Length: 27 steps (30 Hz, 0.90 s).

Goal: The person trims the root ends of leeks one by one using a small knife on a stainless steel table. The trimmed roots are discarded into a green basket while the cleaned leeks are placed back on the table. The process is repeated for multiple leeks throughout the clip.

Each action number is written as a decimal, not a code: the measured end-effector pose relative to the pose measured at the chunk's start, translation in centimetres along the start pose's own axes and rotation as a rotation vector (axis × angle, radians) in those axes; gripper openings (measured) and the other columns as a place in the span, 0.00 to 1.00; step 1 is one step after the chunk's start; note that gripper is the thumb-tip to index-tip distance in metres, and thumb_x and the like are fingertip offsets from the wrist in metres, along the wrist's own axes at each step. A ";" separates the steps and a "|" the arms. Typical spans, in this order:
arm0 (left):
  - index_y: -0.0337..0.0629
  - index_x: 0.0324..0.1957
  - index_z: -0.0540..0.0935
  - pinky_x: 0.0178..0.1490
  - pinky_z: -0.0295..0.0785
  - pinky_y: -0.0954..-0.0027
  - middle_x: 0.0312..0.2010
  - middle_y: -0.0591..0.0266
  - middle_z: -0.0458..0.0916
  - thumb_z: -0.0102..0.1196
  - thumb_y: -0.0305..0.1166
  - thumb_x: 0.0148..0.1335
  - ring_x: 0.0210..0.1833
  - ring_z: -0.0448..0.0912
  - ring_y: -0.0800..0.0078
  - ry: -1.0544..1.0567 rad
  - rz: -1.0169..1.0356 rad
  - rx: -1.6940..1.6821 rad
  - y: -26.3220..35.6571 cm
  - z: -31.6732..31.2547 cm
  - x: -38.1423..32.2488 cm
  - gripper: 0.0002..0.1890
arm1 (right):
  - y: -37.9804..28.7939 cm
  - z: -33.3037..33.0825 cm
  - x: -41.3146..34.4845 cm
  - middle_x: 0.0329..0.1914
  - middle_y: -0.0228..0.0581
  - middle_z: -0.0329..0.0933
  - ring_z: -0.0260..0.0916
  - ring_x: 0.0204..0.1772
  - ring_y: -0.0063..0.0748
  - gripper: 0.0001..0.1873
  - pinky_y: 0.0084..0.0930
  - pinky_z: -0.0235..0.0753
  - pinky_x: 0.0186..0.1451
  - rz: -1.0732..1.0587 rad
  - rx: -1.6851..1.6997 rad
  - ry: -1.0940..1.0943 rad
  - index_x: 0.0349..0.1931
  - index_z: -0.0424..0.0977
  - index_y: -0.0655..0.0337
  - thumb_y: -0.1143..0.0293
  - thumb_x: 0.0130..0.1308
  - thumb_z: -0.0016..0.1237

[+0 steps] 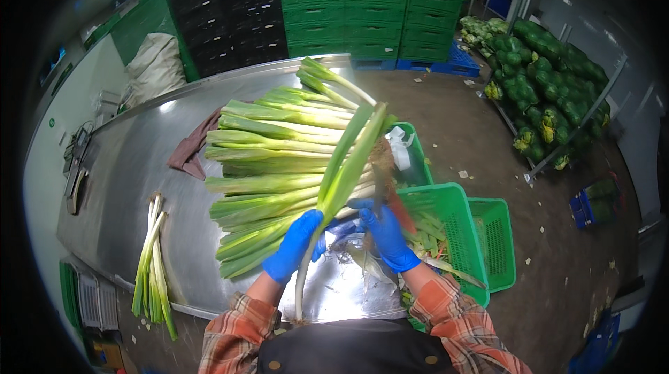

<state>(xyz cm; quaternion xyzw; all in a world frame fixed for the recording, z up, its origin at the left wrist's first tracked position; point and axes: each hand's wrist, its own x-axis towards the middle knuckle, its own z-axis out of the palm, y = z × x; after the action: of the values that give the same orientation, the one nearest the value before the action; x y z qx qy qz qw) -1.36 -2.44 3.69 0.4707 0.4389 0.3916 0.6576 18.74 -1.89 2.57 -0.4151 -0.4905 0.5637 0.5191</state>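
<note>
My left hand (296,246), in a blue glove, is closed around a long leek (342,180), whose white root end points down towards my body and whose green leaves reach up over the pile. To its right my right hand (387,238), also gloved in blue, grips a knife (378,186) with its blurred blade pointing up. Beyond both hands lies a large pile of leeks (277,180), green leaves to the left and roots to the right. A small bunch of thinner leeks (151,269) lies at the left edge of the steel table (193,248).
Green plastic crates (462,222) with leaf trimmings stand against the table's right side. A brown cloth (192,157) lies left of the pile. Stacked green crates (376,13) and black crates (230,19) stand behind. At right is a rack of bagged green vegetables (543,81).
</note>
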 end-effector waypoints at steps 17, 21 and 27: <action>0.36 0.53 0.66 0.16 0.68 0.78 0.24 0.56 0.76 0.51 0.30 0.57 0.18 0.75 0.74 -0.145 -0.170 -0.189 -0.5 -0.6 -1.2 0.22 | 1.5 -5.6 -3.5 0.30 0.26 0.69 0.64 0.28 0.16 0.11 0.16 0.65 0.29 0.057 0.161 0.450 0.46 0.70 0.60 0.69 0.63 0.46; 0.33 0.56 0.64 0.15 0.67 0.79 0.20 0.54 0.74 0.50 0.31 0.54 0.14 0.72 0.73 -0.204 -0.245 -0.295 0.6 -1.2 -1.7 0.26 | 5.7 -10.3 -4.3 0.38 0.31 0.71 0.68 0.37 0.20 0.13 0.17 0.67 0.34 0.104 -0.193 0.415 0.48 0.69 0.61 0.70 0.64 0.44; 0.38 0.54 0.66 0.11 0.59 0.82 0.15 0.63 0.67 0.44 0.43 0.63 0.09 0.62 0.81 -0.446 -0.429 -0.550 -0.2 0.3 -2.3 0.23 | 2.7 -7.2 -2.4 0.42 0.45 0.70 0.68 0.46 0.40 0.14 0.27 0.68 0.46 -0.443 -0.773 0.282 0.48 0.68 0.64 0.77 0.62 0.41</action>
<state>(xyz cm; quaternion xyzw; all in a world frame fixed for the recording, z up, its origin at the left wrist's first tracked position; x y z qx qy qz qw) -1.77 -4.65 4.04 0.2485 0.2526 0.2366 0.9047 25.56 -3.35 -1.42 -0.5359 -0.6660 0.1534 0.4957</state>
